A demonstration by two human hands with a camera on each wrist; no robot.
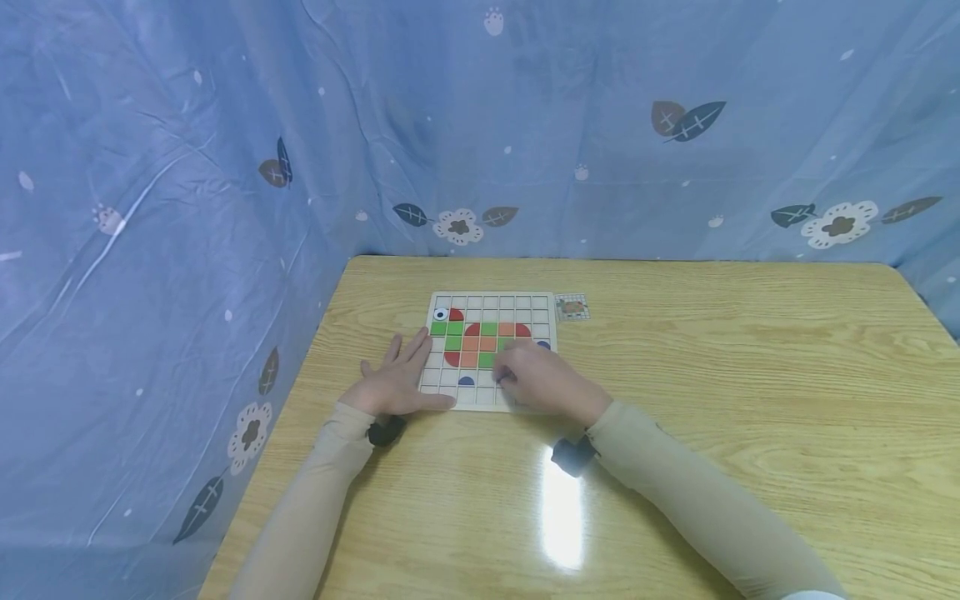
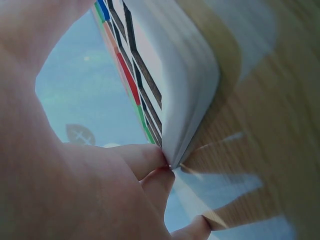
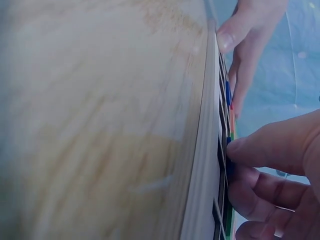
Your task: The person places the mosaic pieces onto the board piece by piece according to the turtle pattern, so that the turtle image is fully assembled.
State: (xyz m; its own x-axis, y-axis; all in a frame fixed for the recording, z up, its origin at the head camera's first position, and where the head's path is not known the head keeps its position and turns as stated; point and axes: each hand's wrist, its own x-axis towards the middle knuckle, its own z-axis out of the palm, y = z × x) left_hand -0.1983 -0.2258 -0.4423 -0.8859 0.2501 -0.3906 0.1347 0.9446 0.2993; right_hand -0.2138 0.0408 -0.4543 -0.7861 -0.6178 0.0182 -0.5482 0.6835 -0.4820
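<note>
A white grid board (image 1: 525, 302) lies on the table, partly filled with green, orange and red tiles (image 1: 487, 343). Near its top left is an eye tile (image 1: 440, 314). My left hand (image 1: 397, 383) spreads along the board's left side, fingers straight against the edge, thumb at the front left corner. Over the lower right squares, my right hand (image 1: 547, 379) has curled fingers; its thumb and fingertip pinch a dark blue tile (image 3: 230, 164) at the board's surface. One blue half-round tile (image 1: 467, 381) sits in a lower square, another (image 1: 543, 344) at the right edge.
A small picture card (image 1: 573, 307) with a gridded pattern lies beside the board's upper right corner. The wood-grain table (image 1: 750, 375) extends widely to the right. Blue patterned curtain (image 1: 525, 125) hangs behind and along the left side.
</note>
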